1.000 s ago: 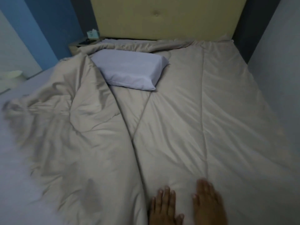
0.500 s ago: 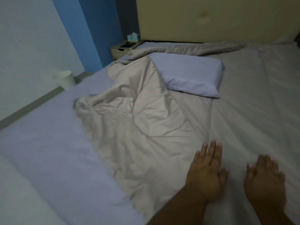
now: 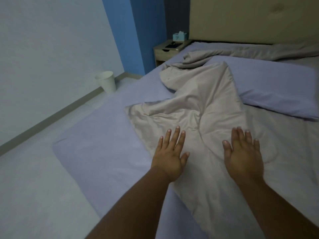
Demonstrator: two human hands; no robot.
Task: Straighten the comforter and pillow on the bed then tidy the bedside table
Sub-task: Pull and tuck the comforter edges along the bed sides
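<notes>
A beige comforter [image 3: 195,107] lies rumpled and folded back on the bed, leaving the lavender sheet [image 3: 107,135] bare along the left side. A lavender pillow [image 3: 276,90] lies on top of the comforter at the right. My left hand [image 3: 170,152] and my right hand [image 3: 243,152] reach out over the comforter's folded edge, palms down, fingers straight and spread, holding nothing. Whether they touch the cloth I cannot tell. The wooden bedside table [image 3: 165,51] stands at the bed's far left corner with a teal tissue box [image 3: 179,36] and a dark flat object [image 3: 172,45] on it.
A white waste bin [image 3: 106,81] stands on the pale floor by the left wall. A blue wall section rises behind the bedside table. The padded beige headboard [image 3: 250,19] spans the back. Floor runs along the bed's left side.
The view has swung left and moved closer to the bed's left side. Both hands have stretched further forward over the comforter's folded edge, arms now fully in view.
</notes>
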